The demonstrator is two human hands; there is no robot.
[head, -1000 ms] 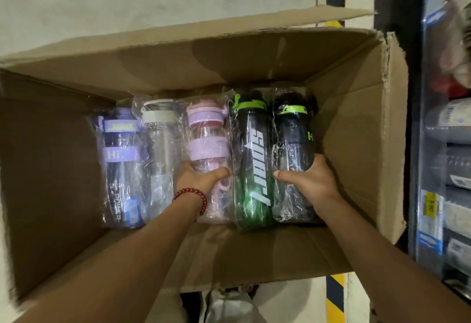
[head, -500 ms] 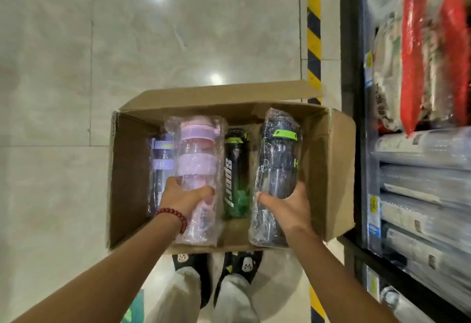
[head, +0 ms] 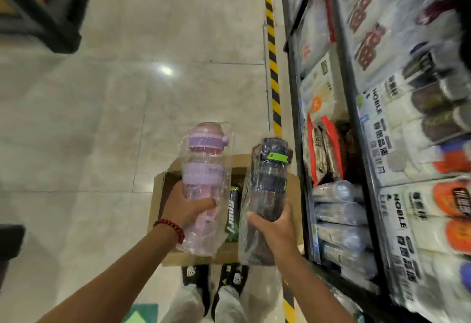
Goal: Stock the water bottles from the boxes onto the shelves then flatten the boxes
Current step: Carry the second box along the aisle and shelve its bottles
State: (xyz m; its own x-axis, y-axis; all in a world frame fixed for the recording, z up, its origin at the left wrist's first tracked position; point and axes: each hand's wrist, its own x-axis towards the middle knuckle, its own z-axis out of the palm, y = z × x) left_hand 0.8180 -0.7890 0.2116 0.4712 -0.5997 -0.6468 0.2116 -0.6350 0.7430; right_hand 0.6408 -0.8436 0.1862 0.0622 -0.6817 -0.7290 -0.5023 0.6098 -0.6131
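here each hand's fingers grip a wrapped bottle: left hand (head: 187, 210) pink bottle (head: 202, 170), right hand (head: 274, 228) dark bottle (head: 270, 182).

Open tiled floor (head: 127, 119) ahead and to the left, nothing on it up to the dark frame (head: 43, 9) at upper left. Striped tape (head: 272, 55) along the floor beside the shelves (head: 328, 17), which wall off the whole right side. Shelf levels packed tight with wrapped goods: bottles (head: 341, 215) lying on their sides low down, red packets (head: 323, 149) above them, boxed stock further right; no clear gap visible among them, though blurred. Box (head: 163, 190) on the floor straight below, open top, green bottle (head: 232, 218) inside. Both hands full: left hand (head: 186, 210) round pink bottle (head: 204, 182), right hand (head: 275, 228) round dark bottle (head: 270, 185), narrow gap between the two. Feet (head: 214, 279) just behind the box.
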